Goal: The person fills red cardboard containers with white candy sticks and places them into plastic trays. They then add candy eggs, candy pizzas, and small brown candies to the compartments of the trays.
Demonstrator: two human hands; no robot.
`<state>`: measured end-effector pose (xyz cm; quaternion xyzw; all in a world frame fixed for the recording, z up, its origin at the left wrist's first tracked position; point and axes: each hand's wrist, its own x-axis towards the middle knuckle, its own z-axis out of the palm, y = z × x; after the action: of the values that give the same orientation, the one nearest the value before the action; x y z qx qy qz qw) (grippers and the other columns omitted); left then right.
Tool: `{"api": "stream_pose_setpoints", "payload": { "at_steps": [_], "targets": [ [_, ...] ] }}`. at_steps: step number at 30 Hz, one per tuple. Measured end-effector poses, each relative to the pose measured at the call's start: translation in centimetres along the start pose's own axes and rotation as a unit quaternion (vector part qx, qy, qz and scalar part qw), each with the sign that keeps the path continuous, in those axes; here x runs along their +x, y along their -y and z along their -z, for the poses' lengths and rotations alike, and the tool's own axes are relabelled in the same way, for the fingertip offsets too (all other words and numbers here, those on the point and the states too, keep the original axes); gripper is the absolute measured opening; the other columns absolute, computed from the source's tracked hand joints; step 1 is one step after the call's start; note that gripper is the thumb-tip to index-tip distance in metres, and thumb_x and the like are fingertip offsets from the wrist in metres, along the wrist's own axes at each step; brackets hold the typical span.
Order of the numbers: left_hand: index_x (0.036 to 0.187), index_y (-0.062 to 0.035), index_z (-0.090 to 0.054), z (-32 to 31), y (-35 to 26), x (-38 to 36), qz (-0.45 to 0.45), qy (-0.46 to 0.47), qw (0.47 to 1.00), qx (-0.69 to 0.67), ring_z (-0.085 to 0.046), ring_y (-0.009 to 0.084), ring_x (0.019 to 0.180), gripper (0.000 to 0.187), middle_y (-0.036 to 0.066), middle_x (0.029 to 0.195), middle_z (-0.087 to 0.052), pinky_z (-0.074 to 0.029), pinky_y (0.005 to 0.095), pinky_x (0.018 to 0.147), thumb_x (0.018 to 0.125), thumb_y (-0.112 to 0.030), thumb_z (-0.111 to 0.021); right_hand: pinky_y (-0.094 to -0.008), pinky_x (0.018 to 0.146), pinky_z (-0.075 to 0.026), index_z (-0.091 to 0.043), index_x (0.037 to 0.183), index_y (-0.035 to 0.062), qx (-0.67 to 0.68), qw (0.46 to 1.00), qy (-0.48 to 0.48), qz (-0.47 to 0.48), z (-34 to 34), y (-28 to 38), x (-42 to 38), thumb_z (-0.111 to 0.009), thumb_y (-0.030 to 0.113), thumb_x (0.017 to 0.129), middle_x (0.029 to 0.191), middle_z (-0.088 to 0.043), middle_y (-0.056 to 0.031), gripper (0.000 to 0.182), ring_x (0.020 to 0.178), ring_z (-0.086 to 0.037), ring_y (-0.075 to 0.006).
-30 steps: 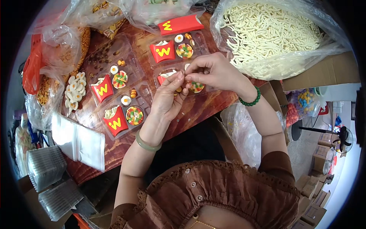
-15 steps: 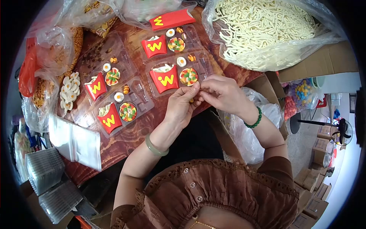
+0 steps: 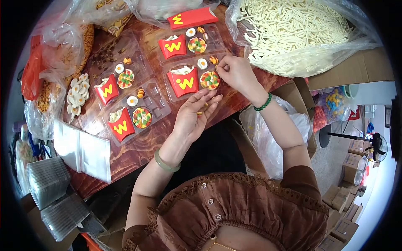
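Observation:
My right hand is over the right side of the nearer clear tray, thumb and fingers pinched; what lies between the fingertips is hidden. My left hand is palm up below that tray, fingers loosely curled around small orange-yellow pieces. In this tray sit a red fries box with a yellow mark, a toy fried egg, a toy pizza and a small orange toy piece. The left fingertips are close to the pizza's lower edge.
Several similar filled trays surround it, including one lower left. A bag of cream toy fries lies upper right. Loose toy eggs and plastic sleeves lie left. Stacked clear trays stand at lower left.
The hands, together below the tray before, have parted. My right hand has moved up over the tray's right side; my left hand has lowered slightly and its fingers have loosened.

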<state>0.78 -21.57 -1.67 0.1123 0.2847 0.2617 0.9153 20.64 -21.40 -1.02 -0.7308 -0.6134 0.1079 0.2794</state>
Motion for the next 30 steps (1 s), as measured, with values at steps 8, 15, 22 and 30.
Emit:
{"api": "stream_pose_setpoints", "payload": {
  "at_steps": [8, 15, 22, 30],
  "targets": [
    [0.131, 0.0014, -0.038, 0.0, -2.9, -1.6, -0.018, 0.059, 0.997, -0.046, -0.052, 0.0289, 0.115, 0.035, 0.016, 0.123, -0.052, -0.047, 0.0359, 0.096, 0.099, -0.013, -0.034, -0.0273, 0.050, -0.043, -0.065, 0.091, 0.0013, 0.123, 0.986, 0.000, 0.111, 2.5, 5.1, -1.1, -0.066, 0.007, 0.079, 0.076, -0.061, -0.0083, 0.013, 0.058, -0.056, -0.0140],
    [0.126, 0.0001, -0.044, 0.9, -5.1, -3.0, -0.097, -0.050, 0.994, 0.003, -0.055, 0.0189, 0.105, 0.030, 0.011, 0.116, -0.054, -0.046, 0.0335, 0.093, 0.099, -0.011, -0.037, -0.0352, 0.069, -0.048, -0.063, 0.089, 0.0014, 0.091, 0.947, 0.122, 0.284, -0.2, 10.4, -0.8, -0.063, 0.003, 0.077, 0.081, -0.059, -0.0106, 0.012, 0.077, -0.059, -0.0281],
    [0.128, -0.0007, -0.043, 2.9, -8.1, -4.6, -0.173, -0.079, 0.982, 0.004, -0.056, 0.0185, 0.104, 0.031, 0.011, 0.117, -0.054, -0.046, 0.0324, 0.091, 0.098, -0.009, -0.037, -0.0367, 0.063, -0.048, -0.062, 0.084, -0.0009, 0.067, 0.939, 0.139, 0.308, -3.4, 14.0, 3.3, -0.063, 0.007, 0.076, 0.077, -0.060, -0.0147, 0.012, 0.069, -0.059, -0.0296],
    [0.136, 0.0072, -0.024, 5.1, -10.9, -6.5, -0.201, -0.058, 0.978, 0.011, -0.047, 0.0299, 0.121, 0.046, 0.021, 0.134, -0.041, -0.042, 0.0352, 0.100, 0.095, -0.008, -0.037, -0.0273, 0.057, -0.049, -0.066, 0.076, -0.0031, 0.137, 0.969, 0.156, 0.130, -9.6, 16.0, 11.9, -0.067, 0.019, 0.074, 0.066, -0.066, -0.0087, 0.022, 0.058, -0.060, -0.0135]
  ]
}}
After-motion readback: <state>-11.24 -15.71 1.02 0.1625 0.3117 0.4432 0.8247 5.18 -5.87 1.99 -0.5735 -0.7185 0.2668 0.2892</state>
